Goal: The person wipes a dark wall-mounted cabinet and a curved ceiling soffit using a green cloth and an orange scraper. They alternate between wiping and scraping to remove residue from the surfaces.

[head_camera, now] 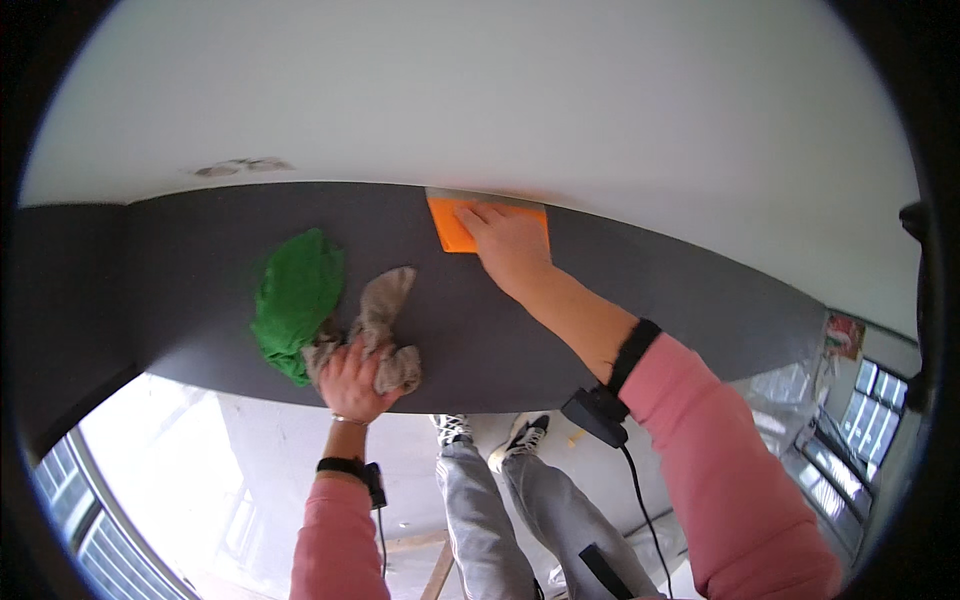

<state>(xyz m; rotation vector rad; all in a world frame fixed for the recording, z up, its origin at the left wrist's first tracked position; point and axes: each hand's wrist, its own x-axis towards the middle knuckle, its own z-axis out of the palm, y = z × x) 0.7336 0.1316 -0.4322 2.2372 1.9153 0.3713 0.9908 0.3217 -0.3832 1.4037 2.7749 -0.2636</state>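
Note:
My right hand [514,244] holds a flat orange scraper [450,229], whose pale straight edge lies along the line where the dark grey countertop [480,330] meets the white wall. On the countertop, nearer to me and further left, my left hand [356,382] grips a crumpled brownish-grey cloth [385,300]. A green cloth [298,296] lies bunched just left of it, touching the grey one. Part of the scraper is hidden under my right fingers.
Behind the countertop rises a white wall [480,97] with a stained patch [240,166] at left. A dark panel [67,300] bounds the left end. Cables hang from both wrist devices. Plastic sheeting [784,394] lies beyond the right end.

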